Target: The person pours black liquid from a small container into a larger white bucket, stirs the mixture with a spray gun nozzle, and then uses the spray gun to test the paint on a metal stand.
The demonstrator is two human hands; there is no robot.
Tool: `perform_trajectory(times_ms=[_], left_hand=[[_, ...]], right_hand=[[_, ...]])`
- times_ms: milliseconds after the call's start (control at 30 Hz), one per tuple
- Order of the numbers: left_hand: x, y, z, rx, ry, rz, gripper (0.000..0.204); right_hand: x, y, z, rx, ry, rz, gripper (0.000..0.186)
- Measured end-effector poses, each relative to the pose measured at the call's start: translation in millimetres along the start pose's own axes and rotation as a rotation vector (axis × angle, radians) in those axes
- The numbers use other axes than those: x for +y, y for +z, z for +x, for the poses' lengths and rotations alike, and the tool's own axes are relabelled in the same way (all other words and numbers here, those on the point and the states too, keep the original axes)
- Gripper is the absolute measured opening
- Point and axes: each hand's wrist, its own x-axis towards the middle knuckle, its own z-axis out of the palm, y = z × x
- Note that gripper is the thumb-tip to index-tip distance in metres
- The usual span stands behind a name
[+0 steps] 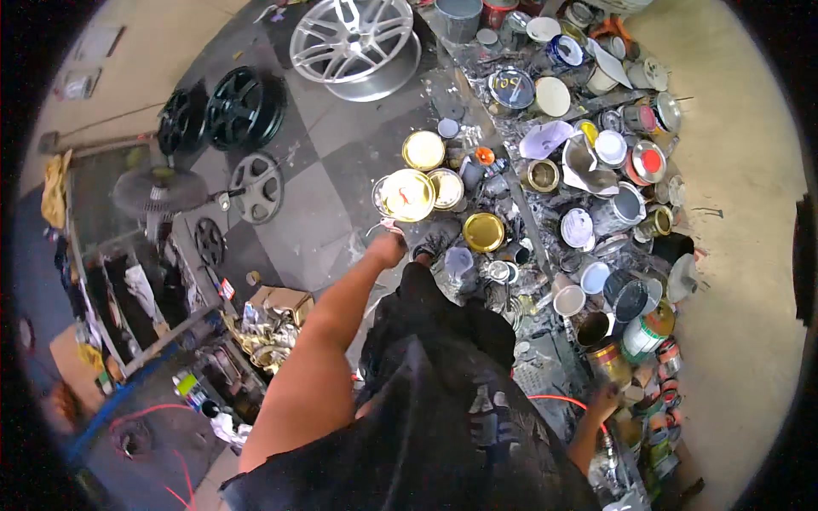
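Observation:
My left hand reaches forward with its fingers closed. A thin wire loop and something pinkish show at its fingertips, but what it grips is not clear. Just beyond it stands a paint can with a shiny gold lid marked in red, overlapping a second paint can. Another gold-lidded can is behind these. Out to the right, my right hand is low beside a gold-coloured can and a red hose. Its fingers are dark and indistinct.
Paint-stained cans and cups crowd the right side up to the beige wall. A gold can lid lies near my feet. Silver wheel rim, dark rims and a fan stand ahead and left. A cardboard box is left of my arm.

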Motion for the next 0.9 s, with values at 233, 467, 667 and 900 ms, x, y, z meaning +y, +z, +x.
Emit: perform_trajectory(times_ms=[233, 467, 667, 900], left_hand=[[5.1, -20.8, 125.8, 0.296, -0.349, -0.399, 0.063], [0.8, -9.8, 178.4, 0.255, -0.737, -0.634, 0.068], [15.2, 10.2, 186.7, 0.663, -0.893, -0.811, 0.061], [25.5, 5.8, 199.4, 0.524, -0.579, -1.261, 0.040]], right_hand=[[28.5, -3.3, -299.4, -0.569, 0.577, -0.079, 0.046], [2.6, 4.7, -370.5, -0.668, 0.742, -0.101, 0.044], [17.7, 20.2, -390.0, -0.624, 0.708, 0.129, 0.045], [16.1, 54.8, -407.1, -0.429, 1.042, 0.816, 0.048]])
